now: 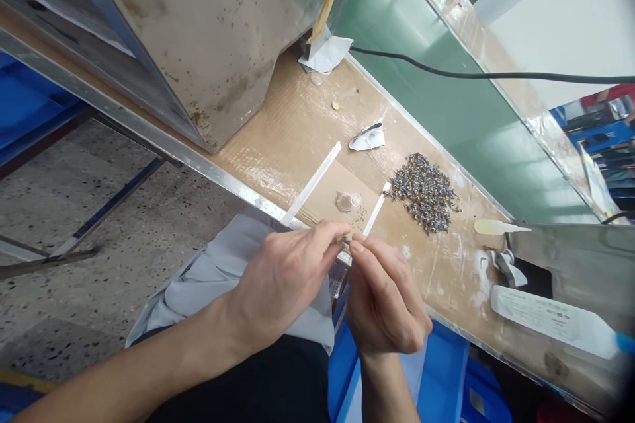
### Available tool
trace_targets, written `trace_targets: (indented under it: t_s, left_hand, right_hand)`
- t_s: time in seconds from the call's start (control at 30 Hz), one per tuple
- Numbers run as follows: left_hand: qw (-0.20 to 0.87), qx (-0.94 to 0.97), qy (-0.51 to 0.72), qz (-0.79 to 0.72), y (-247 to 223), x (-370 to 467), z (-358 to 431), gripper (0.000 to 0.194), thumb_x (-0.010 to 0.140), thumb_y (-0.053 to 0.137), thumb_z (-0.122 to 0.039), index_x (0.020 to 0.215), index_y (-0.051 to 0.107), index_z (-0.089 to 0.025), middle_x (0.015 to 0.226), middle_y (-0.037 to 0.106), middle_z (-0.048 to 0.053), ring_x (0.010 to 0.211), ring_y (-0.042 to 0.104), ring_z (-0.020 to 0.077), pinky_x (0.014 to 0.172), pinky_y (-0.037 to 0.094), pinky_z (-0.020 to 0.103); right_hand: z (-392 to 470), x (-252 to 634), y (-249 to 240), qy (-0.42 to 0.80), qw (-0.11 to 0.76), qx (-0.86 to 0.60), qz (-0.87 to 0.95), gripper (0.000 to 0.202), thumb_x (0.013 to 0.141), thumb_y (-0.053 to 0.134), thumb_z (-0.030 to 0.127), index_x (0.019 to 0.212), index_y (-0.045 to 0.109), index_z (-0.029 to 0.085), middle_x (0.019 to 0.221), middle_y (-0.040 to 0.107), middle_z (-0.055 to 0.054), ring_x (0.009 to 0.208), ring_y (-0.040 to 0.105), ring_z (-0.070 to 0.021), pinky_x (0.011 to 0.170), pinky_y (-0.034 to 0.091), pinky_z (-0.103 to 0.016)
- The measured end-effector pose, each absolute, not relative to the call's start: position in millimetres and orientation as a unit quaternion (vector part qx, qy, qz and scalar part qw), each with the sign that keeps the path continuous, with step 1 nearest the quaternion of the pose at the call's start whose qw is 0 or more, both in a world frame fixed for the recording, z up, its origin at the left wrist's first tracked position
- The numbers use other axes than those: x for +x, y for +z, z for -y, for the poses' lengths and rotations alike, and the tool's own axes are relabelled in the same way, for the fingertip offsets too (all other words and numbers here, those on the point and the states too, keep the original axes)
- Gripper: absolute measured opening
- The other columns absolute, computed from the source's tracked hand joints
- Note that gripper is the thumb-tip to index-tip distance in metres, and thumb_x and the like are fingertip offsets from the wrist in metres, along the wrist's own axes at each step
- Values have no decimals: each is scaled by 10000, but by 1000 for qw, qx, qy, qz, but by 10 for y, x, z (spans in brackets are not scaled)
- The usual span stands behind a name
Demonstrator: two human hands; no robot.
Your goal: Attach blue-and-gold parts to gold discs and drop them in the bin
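Observation:
My left hand [292, 271] and my right hand [384, 294] meet fingertip to fingertip above the bench's front edge. Pinched between them is a tiny blue and brass-coloured part [344, 239]; its exact kind is too small to make out. Both hands have their fingers closed on it. Just beyond the fingertips, a small clear round dish [348, 201] sits on a cardboard sheet [330, 192], with tiny loose bits [361, 215] scattered beside it. To the right lies a heap of similar small blue and brass parts [426, 195].
A big metal box [198, 33] stands at the left of the bench. A crumpled white wrapper [368, 137] lies behind the sheet. At right are a yellowish dropper bottle [496, 227] and a white bottle [550, 320] on its side. Blue bins [441, 370] sit below, and a black cable [446, 73] crosses behind.

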State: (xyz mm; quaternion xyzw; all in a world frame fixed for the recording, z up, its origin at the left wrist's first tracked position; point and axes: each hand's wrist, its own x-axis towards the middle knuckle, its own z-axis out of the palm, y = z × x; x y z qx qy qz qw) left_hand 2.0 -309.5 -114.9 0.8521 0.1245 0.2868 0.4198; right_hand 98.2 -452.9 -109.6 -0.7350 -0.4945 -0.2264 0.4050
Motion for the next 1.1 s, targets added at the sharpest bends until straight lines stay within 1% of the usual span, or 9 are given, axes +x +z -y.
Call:
trace_targets:
  t_s: [0.1, 0.2, 0.4, 0.53, 0.7, 0.8, 0.9, 1.0, 1.1]
  left_hand:
    - [448, 842, 271, -131, -1121, 15, 3102, 167, 1125, 687, -155, 1290, 697, -181, 1082, 901, 19, 912, 894, 207, 796, 664, 287]
    - [485, 826, 248, -145, -1072, 6, 3100, 231, 1087, 664, -104, 1296, 707, -192, 1109, 900, 11, 940, 893, 203, 840, 667, 283]
    - [538, 793, 224, -177, -1000, -5, 3097, 187, 1065, 667, -115, 1186, 747, -233, 1023, 887, -59, 893, 874, 141, 787, 632, 213]
    - [556, 777, 225, -188, -987, -10, 3111, 205, 1037, 688, -93, 1149, 759, -250, 1013, 885, -101, 872, 859, 87, 746, 602, 148]
    - [564, 770, 228, -192, -988, -29, 3125, 226, 1027, 694, -81, 1146, 764, -260, 998, 882, -116, 852, 847, 65, 790, 597, 134]
    - [569, 768, 226, -189, -991, -32, 3110, 235, 1032, 679, -78, 1133, 769, -271, 993, 880, -116, 852, 845, 66, 788, 596, 145]
    - [570, 771, 217, -184, -996, -24, 3082, 235, 1055, 681, -96, 1154, 768, -291, 1008, 881, -128, 865, 849, 64, 777, 595, 144]
    - [577, 771, 198, -182, -999, -14, 3067, 234, 1093, 686, -137, 1240, 752, -307, 1127, 892, -116, 969, 864, 74, 853, 614, 135]
    - [585, 776, 173, -162, -994, -12, 3082, 214, 1120, 675, -161, 1268, 732, -305, 1178, 887, -93, 1044, 864, 84, 882, 619, 127]
  right_hand:
    - [4552, 976, -1106, -227, 401, -737, 495, 493, 963, 800, -72, 1358, 835, 219, 1252, 861, -101, 1081, 866, -304, 878, 759, -437]
    - [4566, 954, -1124, -238, 400, -734, 494, 532, 949, 820, -71, 1388, 822, 230, 1278, 856, -97, 1086, 866, -312, 881, 769, -449]
    - [4601, 901, -1119, -238, 397, -725, 511, 549, 910, 818, -120, 1386, 815, 153, 1336, 836, -125, 1136, 852, -337, 908, 777, -468]
    - [4630, 881, -1075, -226, 385, -723, 527, 540, 905, 811, -135, 1383, 807, 116, 1348, 829, -143, 1152, 846, -338, 911, 779, -468]
    - [4635, 862, -1075, -214, 382, -722, 536, 523, 905, 825, -120, 1375, 808, 109, 1348, 826, -153, 1172, 840, -342, 934, 778, -477]
    - [4628, 856, -1102, -208, 392, -721, 533, 516, 904, 833, -104, 1365, 818, 128, 1333, 829, -147, 1171, 837, -337, 928, 773, -468]
    - [4642, 873, -1106, -173, 440, -726, 500, 499, 939, 825, -59, 1381, 815, 171, 1296, 839, -126, 1136, 839, -303, 922, 756, -447]
    - [4675, 920, -1073, -103, 503, -754, 409, 398, 1006, 790, 18, 1344, 822, 226, 1208, 850, -86, 1099, 832, -257, 942, 725, -415]
    - [4697, 974, -1028, -20, 528, -775, 346, 277, 1045, 773, 81, 1231, 846, 272, 1157, 846, -50, 1102, 813, -227, 953, 691, -373]
